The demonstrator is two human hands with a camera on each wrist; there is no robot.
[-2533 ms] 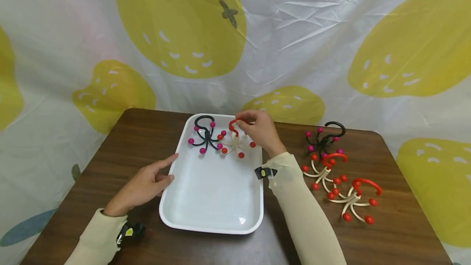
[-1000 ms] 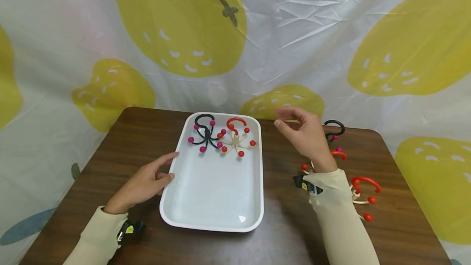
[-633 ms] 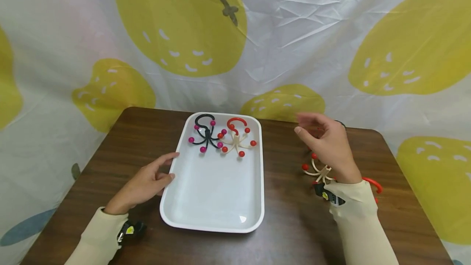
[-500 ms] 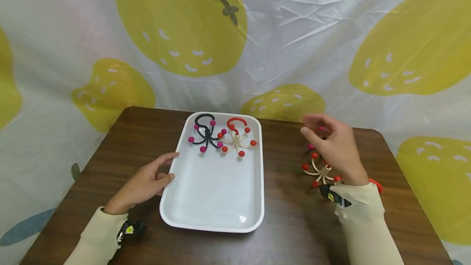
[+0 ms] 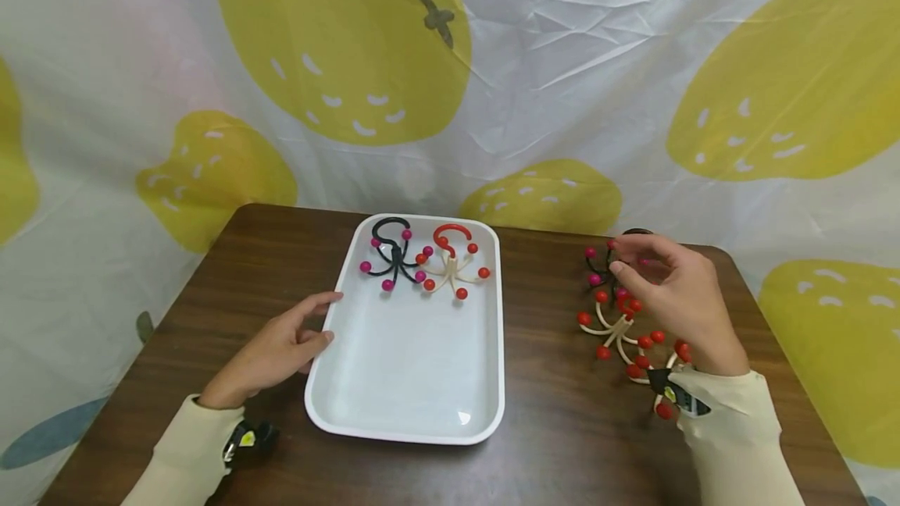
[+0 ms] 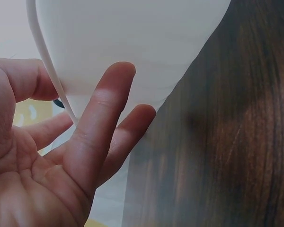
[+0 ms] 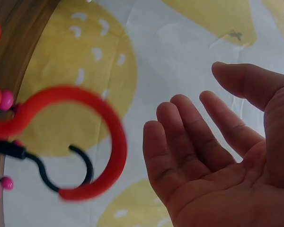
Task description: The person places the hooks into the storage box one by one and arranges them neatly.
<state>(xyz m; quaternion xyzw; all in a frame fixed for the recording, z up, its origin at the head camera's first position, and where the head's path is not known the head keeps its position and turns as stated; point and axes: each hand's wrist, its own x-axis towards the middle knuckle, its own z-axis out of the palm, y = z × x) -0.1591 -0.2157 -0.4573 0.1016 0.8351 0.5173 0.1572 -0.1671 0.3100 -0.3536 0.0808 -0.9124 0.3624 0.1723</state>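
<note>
My left hand (image 5: 277, 350) lies at the left side of a white tray (image 5: 404, 369), fingers fairly straight. In the left wrist view its fingers (image 6: 92, 123) stretch along the tray's outer wall. Inside the tray's far end lie a black claw hook with pink balls (image 5: 396, 260) and a cream one with a red hook and red balls (image 5: 452, 265). My right hand (image 5: 678, 295) is held, fingers apart and holding nothing, over three more claw hooks: a black one (image 5: 594, 279) and two cream ones, the upper (image 5: 622, 326) and the partly hidden lower (image 5: 664, 411). A red hook (image 7: 114, 142) looms beside its fingers.
The brown wooden table (image 5: 562, 443) bears the tray and the hooks. Behind it hangs a pale cloth (image 5: 548, 92) with yellow fruit prints. The right-hand hooks stand close together and overlap in the head view.
My right hand let go of the cream claw hook in the tray and moved right, over the hooks on the table. The left hand stayed at the tray's edge.
</note>
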